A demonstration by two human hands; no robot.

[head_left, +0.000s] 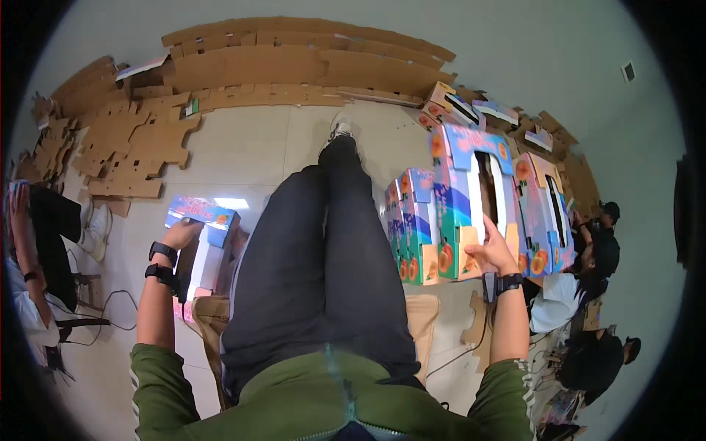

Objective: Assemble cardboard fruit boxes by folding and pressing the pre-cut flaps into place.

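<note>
My right hand (pixel 494 248) grips a fruit carton (pixel 457 198) at the lower edge of its long top slot, thumb on the outer face. The carton is printed in pink, blue and green with peach-like fruit. Beside it stand further cartons of the same kind, one to its right (pixel 539 213) and smaller-looking ones (pixel 417 228) to its left. To the left of my legs, my left hand (pixel 180 234) is closed on the upper part of another fruit carton (pixel 213 253), at its dark opening. Some of the left fingers are hidden.
Flat brown cardboard (pixel 254 66) lines the far wall, and torn sheets (pixel 136 143) lie at far left. More cartons (pixel 450 106) stand at the back right. I sit on a tan seat (pixel 423 316). Other people (pixel 588 360) sit at both sides, with cables (pixel 110 305) on the floor.
</note>
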